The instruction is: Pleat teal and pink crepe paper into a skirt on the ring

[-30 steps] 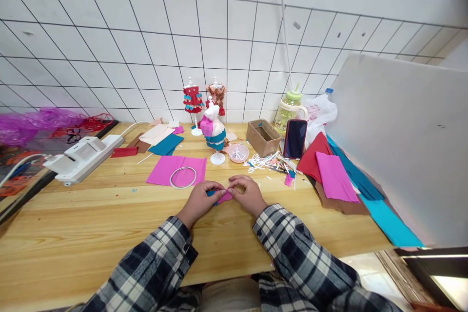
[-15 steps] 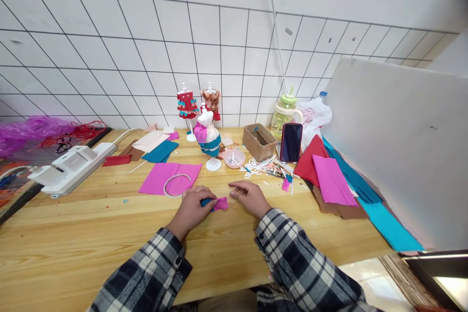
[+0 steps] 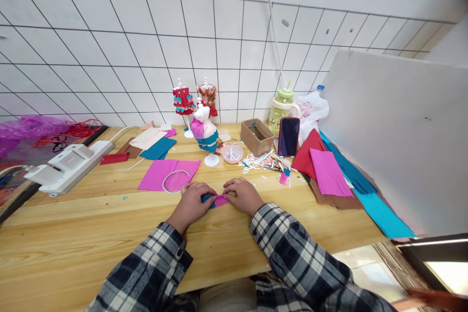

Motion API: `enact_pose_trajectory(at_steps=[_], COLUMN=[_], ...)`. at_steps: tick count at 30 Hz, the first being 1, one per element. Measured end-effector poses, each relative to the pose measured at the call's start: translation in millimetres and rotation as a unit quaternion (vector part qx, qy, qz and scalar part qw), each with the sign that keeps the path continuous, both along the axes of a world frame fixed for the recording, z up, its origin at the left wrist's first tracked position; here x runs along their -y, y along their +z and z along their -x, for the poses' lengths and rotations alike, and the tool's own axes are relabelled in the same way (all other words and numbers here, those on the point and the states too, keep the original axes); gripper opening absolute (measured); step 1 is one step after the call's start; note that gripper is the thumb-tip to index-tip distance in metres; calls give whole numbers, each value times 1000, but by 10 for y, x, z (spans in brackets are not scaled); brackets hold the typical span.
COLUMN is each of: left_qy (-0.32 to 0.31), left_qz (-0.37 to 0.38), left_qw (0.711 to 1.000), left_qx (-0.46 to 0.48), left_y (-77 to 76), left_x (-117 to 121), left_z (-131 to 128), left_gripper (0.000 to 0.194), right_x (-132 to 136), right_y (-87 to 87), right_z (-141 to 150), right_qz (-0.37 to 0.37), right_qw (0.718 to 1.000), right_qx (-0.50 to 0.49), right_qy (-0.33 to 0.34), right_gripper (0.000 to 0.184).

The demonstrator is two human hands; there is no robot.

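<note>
Between my hands, low over the wooden table, is a small strip of pink crepe paper joined or laid against a dark blue piece. My left hand is closed on the blue end, its fingers covering part of it. At the other end my right hand pinches the pink paper with thumb and fingertips. A larger pink sheet lies flat beyond my left hand, with a pale ring on it. Behind stands a miniature dress form in white, pink and blue paper.
Two more dressed forms, one with a red dress, stand by the wall. A pink dish, cardboard box, scattered white sticks and phone sit at the back. Coloured paper lies right; a power strip left.
My right hand has moved left and down onto the pink paper and now pinches its free end. My left hand keeps its hold. The view has shifted slightly.
</note>
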State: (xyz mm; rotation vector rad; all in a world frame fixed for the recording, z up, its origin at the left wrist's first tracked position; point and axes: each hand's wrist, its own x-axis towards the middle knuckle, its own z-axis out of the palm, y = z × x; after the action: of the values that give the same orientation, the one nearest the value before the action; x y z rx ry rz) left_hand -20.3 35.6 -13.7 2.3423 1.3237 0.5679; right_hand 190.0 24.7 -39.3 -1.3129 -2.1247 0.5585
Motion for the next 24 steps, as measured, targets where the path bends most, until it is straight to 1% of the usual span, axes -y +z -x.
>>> enact_pose_trajectory(at_steps=[4,6,10,13,16,19,24], left_qy=[1,-5,-19,-36,-74,-93,-125], left_qz=[-25,-31,-53,-93,-124,-142,-139], left_qw=[1000,1000,998,994,985,979,975], left_qx=[-6,-2,-8,-47,-90,-113,-122], left_y=[-8,-16,-9,32,86,127,173], left_x=[9,10,18,49,94,123,130], left_z=[-9,-11,-6,-5,-14,-28,-35], left_gripper=[16,16,17,15,18,21,21], right_x=[-15,-16,-6,4,13,20,30], right_y=[4,10,11,2,-2,4,33], right_z=[-76,-90,-58,-41,-51,-69,-80], right_qz=[28,36,23,16,3,-14,-39], right_qw=[997,995,998,999,999,999,997], right_qx=[-72,-94,-52,-37,-37,-22,23], right_qy=[4,-2,-8,-2,12,35,55], right_gripper=[24,24,15,13,16,18,27])
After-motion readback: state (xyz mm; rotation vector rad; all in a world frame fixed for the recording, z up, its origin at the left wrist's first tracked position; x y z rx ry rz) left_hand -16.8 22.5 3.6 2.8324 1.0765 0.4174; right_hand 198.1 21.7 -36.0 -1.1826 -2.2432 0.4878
